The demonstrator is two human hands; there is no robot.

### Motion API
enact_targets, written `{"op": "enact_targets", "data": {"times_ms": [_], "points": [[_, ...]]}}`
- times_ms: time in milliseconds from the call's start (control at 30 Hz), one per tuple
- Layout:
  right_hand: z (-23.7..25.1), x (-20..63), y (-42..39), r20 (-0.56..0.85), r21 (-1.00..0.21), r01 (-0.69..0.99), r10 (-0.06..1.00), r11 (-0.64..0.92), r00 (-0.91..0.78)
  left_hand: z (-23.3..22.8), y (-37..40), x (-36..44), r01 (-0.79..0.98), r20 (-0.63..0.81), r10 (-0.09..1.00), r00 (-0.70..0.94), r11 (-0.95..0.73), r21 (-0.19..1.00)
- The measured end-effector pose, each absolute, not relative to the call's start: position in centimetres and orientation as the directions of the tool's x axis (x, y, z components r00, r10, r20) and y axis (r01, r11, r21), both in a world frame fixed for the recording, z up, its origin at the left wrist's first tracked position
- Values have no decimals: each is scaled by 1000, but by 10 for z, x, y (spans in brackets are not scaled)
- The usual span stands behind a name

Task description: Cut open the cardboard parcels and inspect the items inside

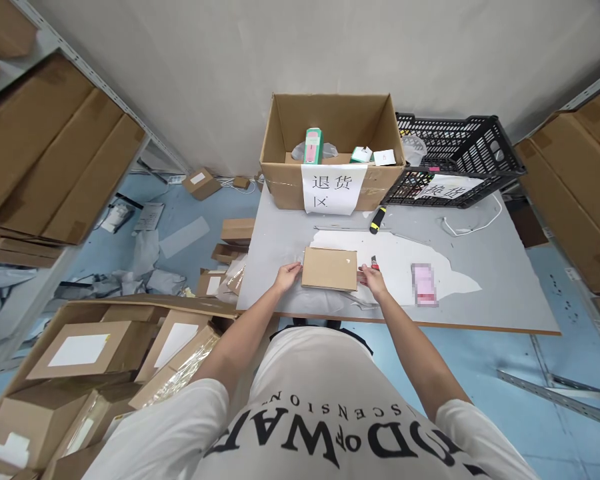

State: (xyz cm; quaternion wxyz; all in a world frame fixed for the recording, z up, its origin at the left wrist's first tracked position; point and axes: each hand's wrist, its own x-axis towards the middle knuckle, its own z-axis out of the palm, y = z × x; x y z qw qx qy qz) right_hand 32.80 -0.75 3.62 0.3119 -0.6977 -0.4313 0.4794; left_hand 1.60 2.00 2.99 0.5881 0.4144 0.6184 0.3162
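Note:
A small flat cardboard box (pixel 329 269) lies near the front edge of the table, between my hands. My left hand (pixel 287 275) grips its left edge with fingers closed. At the opposite edge, my right hand (pixel 373 280) is closed with its fingertips on the box's side. Clear plastic wrap (pixel 320 299) spreads under and in front of the box. Just beyond my right hand lies a red utility knife (pixel 375 262), partly hidden by the fingers. A pink, blurred-out item (pixel 424 285) lies farther right on the white sheet (pixel 400 253).
At the table's back stand a large open carton (pixel 285 190) holding green-and-white boxes and a black plastic crate (pixel 485 157), both with paper signs. A black-yellow handled tool (pixel 378 220) and white cable (pixel 473 231) lie nearby. A big carton of parcels (pixel 85 350) stands at left.

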Motion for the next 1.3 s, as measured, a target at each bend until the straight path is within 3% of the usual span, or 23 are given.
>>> {"op": "enact_targets", "data": {"times_ms": [100,267,367,500,667,900,1067,1300], "points": [[24,337,-32,-376,-898,187,916,-398,140,25,2,6,158,-449,890,83,433,888],[7,332,-69,-333,-910,269,943,-316,-17,12,-25,-1,274,-381,902,204,321,907],[4,316,-73,-300,-923,265,953,-280,-36,7,-30,6,365,-308,910,276,197,910],[7,304,-69,-247,-925,301,969,-233,-8,11,-30,17,402,-269,931,247,153,903],[27,310,-61,-208,-855,481,978,-194,25,36,-23,20,483,-190,953,234,56,874],[89,329,-14,-123,-794,603,992,-83,-24,96,9,21,636,-93,978,187,-48,770],[115,338,21,-209,-796,583,978,-163,-13,121,35,25,736,-98,986,136,-34,677],[99,332,25,-369,-759,565,929,-324,37,106,40,30,787,-219,969,114,47,615]]}}
